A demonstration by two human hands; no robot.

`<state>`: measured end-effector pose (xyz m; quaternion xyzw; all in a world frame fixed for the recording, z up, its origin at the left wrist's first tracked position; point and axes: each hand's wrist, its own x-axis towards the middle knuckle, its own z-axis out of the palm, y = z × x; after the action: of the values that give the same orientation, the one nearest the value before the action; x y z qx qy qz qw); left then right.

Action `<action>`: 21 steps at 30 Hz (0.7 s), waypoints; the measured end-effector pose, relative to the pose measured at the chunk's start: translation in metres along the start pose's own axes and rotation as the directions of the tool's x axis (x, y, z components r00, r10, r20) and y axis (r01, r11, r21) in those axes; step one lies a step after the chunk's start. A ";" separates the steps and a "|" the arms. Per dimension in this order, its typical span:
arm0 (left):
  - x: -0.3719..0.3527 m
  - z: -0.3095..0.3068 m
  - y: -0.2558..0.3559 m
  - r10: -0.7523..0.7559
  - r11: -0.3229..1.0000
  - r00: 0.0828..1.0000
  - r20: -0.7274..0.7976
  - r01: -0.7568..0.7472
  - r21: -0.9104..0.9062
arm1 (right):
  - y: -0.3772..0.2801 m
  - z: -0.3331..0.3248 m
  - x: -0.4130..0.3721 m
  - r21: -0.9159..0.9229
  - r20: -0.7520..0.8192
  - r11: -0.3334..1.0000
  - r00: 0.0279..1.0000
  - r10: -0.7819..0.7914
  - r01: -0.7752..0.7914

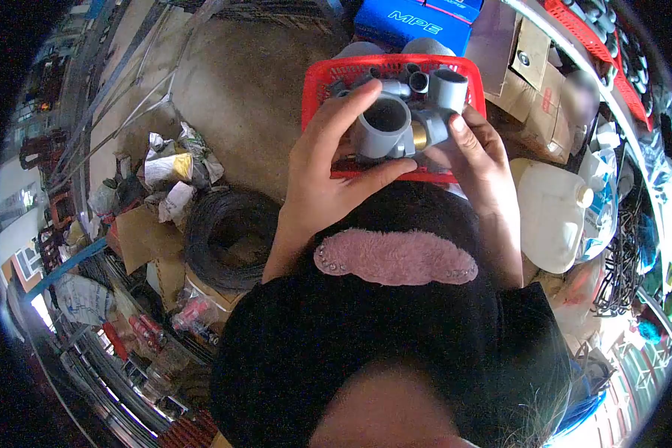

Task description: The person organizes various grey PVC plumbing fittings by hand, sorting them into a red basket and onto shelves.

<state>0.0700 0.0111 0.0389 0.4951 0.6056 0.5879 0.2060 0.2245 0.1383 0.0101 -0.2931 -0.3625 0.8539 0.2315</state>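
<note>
A wide grey plastic pipe fitting [367,140] with a round open mouth is gripped by my left hand [317,168], index finger along its far rim and thumb under its near side. My right hand [484,160] closes around a second grey pipe fitting [437,125], its thumb pressed on the side. A brass-coloured threaded ring [420,136] shows between the two fittings, which are close together. Both hands are over a red plastic basket [315,89] that contains several more grey fittings. The fingers under the right-hand fitting are mostly hidden.
Behind the basket stands a blue box [411,26] marked MPE. Cardboard boxes [530,112] and a white plastic jug [549,216] are at the right. At the left, a coil of black wire [231,239] lies near crumpled bags [179,164]. Metal bars [119,381] line the lower left.
</note>
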 end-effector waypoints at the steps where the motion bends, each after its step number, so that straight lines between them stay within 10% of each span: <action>1: 0.000 -0.001 0.001 -0.046 0.998 0.999 0.019 0.047 -0.047 | 0.000 -0.002 0.000 0.074 0.040 0.997 0.999 0.018 -0.021; 5: 0.004 -0.007 0.000 0.054 0.993 0.999 -0.001 -0.054 -0.104 | -0.001 -0.004 0.000 0.248 0.190 0.969 0.981 -0.039 -0.009; 13: 0.007 -0.011 0.002 -0.115 0.875 0.986 -0.120 0.043 -0.483 | 0.003 -0.012 0.004 0.341 0.252 0.940 0.965 -0.076 -0.015; 21: 0.008 -0.013 -0.008 -0.322 0.830 0.945 -0.059 0.252 -0.498 | -0.004 -0.003 0.007 0.483 0.307 0.855 0.951 0.035 -0.187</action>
<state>0.0532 0.0126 0.0369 0.2883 0.5199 0.7159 0.3662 0.2220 0.1467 0.0086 -0.1157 -0.1376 0.9642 0.1949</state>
